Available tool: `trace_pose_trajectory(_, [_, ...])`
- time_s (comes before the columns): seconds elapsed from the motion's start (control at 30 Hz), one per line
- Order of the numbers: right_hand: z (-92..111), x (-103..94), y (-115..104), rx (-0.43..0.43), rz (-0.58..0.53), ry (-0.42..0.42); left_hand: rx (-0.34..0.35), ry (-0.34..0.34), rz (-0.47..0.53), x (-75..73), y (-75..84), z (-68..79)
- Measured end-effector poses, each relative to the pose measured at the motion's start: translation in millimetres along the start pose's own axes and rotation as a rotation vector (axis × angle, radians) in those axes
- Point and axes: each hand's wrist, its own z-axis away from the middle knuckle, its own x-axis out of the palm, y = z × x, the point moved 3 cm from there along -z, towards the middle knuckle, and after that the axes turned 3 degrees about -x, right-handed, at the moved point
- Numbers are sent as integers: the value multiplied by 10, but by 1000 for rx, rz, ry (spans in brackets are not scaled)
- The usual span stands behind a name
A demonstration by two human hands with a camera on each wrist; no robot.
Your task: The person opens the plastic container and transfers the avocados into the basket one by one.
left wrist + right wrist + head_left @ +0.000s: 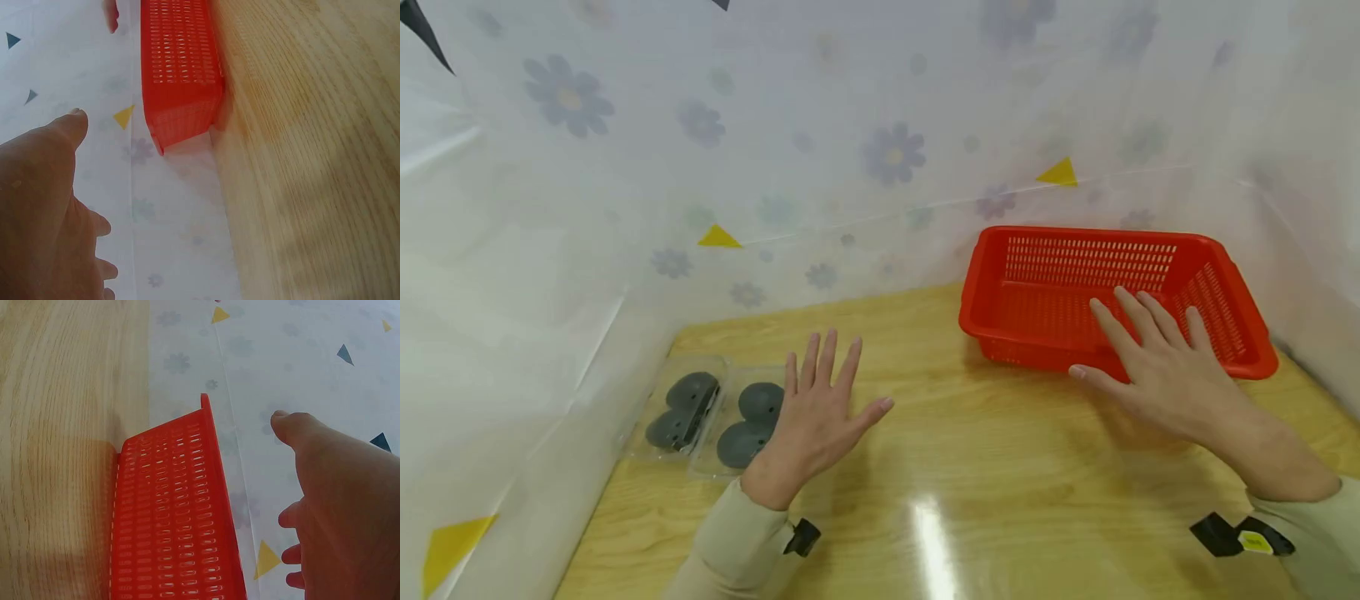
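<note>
My left hand point(814, 421) is held over the table with its fingers spread, holding nothing. Just left of it lie two clear plastic packs side by side, each with dark grey rounded pieces inside; the right pack point(747, 429) is partly hidden by the hand, and the left pack point(681, 410) is in full view. My right hand point(1172, 375), fingers also spread, is above the near rim of a red perforated plastic basket point(973, 304). In the right wrist view this hand point(344, 494) shows apart from the basket's side point(169, 512).
The wood-grain table point(970, 450) carries the basket at the back right and the packs at the left. A flower-patterned sheet point(820, 167) with yellow triangles stands as a wall behind and at the sides. Black straps point(803, 537) sit at the sleeve cuffs.
</note>
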Motion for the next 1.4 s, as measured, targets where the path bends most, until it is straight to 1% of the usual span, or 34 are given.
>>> trace_pose_trajectory(0.17, [-10,-4,23,8,-11,-7,-3,-2,0,33,8,-28])
trace_pose_trajectory(0.27, [-3,-13,52,17,-14,3,-4,-12,10,55,21,-67])
trace_pose_trajectory(0.33, [11,-19,84,24,-14,10,-5,-31,26,75,38,-96])
trace_pose_trajectory(0.5, [72,-36,209,44,-29,40,9,-67,93,122,133,-182])
trace_pose_trajectory(0.6, [102,-31,301,63,-41,55,18,-62,127,157,201,-252])
trace_pose_trajectory(0.73, [101,-18,421,95,-47,57,13,-45,165,206,272,-372])
trace_pose_trajectory(0.83, [83,-32,515,126,-45,73,-1,-45,253,249,314,-473])
trace_pose_trajectory(0.97, [91,-52,671,183,-40,84,-37,-89,457,337,359,-598])
trace_pose_trajectory(1.03, [108,-45,762,214,-47,79,-53,-109,535,381,386,-657])
trace_pose_trajectory(1.1, [130,-23,852,235,-56,70,-50,-117,571,418,424,-715])
trace_pose_trajectory(1.23, [157,21,1000,268,-64,74,-45,-126,602,444,533,-833])
trace_pose_trajectory(1.4, [163,52,1097,304,-83,84,-58,-148,627,453,718,-1009])
